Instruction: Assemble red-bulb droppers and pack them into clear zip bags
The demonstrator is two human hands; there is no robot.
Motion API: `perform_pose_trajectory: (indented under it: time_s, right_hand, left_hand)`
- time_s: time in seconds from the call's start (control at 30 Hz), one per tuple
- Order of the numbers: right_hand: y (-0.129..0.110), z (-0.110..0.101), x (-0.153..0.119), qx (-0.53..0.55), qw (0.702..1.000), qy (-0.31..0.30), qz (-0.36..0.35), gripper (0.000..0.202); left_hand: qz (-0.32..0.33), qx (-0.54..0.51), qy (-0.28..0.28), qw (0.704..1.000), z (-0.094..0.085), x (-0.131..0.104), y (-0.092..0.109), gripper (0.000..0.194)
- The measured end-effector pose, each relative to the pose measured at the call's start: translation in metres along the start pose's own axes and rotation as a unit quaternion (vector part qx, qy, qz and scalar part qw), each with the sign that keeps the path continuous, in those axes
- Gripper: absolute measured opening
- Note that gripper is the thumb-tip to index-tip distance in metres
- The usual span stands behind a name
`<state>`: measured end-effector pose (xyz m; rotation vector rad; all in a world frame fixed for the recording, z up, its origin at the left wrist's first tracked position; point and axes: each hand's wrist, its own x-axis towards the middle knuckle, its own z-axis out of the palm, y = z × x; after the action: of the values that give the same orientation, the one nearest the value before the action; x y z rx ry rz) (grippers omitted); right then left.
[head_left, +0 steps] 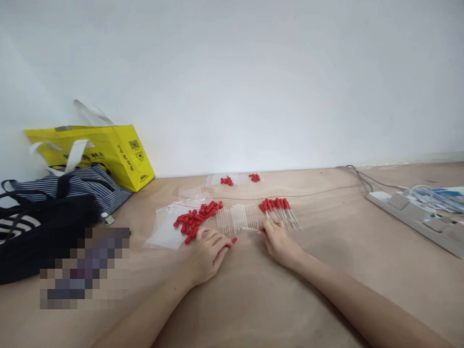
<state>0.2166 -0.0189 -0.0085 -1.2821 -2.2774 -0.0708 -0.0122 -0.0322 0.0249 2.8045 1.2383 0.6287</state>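
Note:
My left hand [210,255] is closed on a red rubber bulb [234,240], which pokes out past the fingertips. Between the fingers of my right hand [278,242] is a thin clear dropper tube [250,229], its free end pointing left. Loose red bulbs [194,217] lie piled just beyond my left hand, partly on a clear zip bag [165,229]. A row of bare clear tubes [235,217] lies side by side between the hands. Right of that row, droppers with red bulbs fitted [281,208] are lined up beyond my right hand.
Near the wall, another clear bag [237,179] has two small groups of red bulbs on it. A yellow bag [123,154], a striped bag [105,188] and a black bag [47,241] stand at left. On the right are a power strip [416,222] and cables [380,181].

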Motion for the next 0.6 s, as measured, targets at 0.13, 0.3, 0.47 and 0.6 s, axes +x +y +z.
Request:
perform_pose_trajectory:
  time_s: [0.13,0.3,0.47,0.6]
  right_hand:
    - [-0.003,0.002,-0.019,0.062,0.997,-0.003,-0.055,0.024]
    - [-0.013,0.002,-0.018,0.065,0.996,0.003,-0.063,0.034]
    - [-0.019,-0.001,-0.016,0.081,0.996,0.002,-0.044,0.019]
    - [-0.019,-0.001,-0.017,0.098,0.995,0.009,-0.013,0.017]
  left_hand:
    - [-0.015,-0.034,-0.016,0.999,0.002,-0.001,0.007,0.024]
    - [-0.03,-0.015,0.008,0.999,0.013,0.0,0.008,0.027]
    - [-0.046,-0.009,0.039,0.998,0.022,0.006,0.01,0.016]
    - [-0.068,-0.024,0.053,0.996,0.022,0.006,0.012,0.015]
